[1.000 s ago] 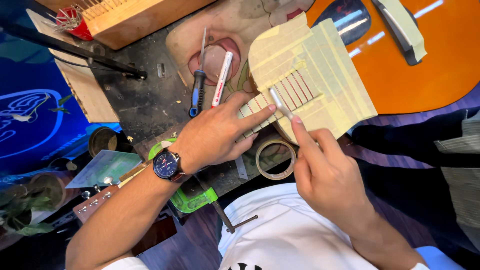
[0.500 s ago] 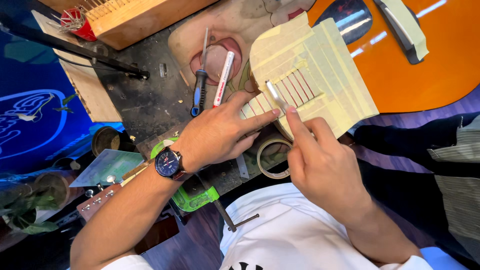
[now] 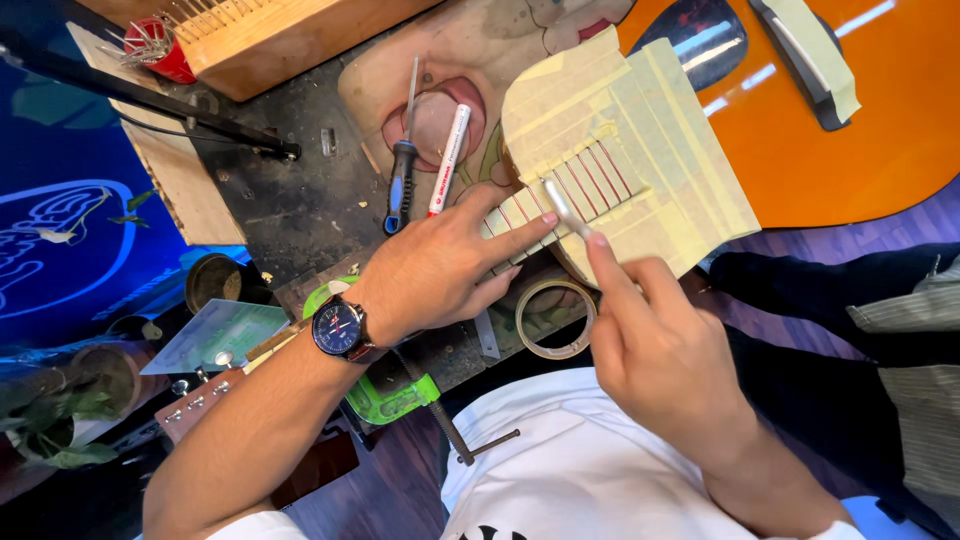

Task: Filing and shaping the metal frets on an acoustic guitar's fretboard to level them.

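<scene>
Centre frame, a small silver metal tool (image 3: 562, 207) lies on the tape-masked guitar fretboard (image 3: 640, 150), pinched in the right hand (image 3: 660, 350), forefinger along it. The left hand (image 3: 440, 270) lies flat, fingers spread, steadying the frets. A masking-tape roll (image 3: 555, 318) sits just below.

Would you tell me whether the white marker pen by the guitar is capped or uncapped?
Capped: the white marker pen lies flat with a red-tipped cap closing its lower end, no nib showing.
</scene>
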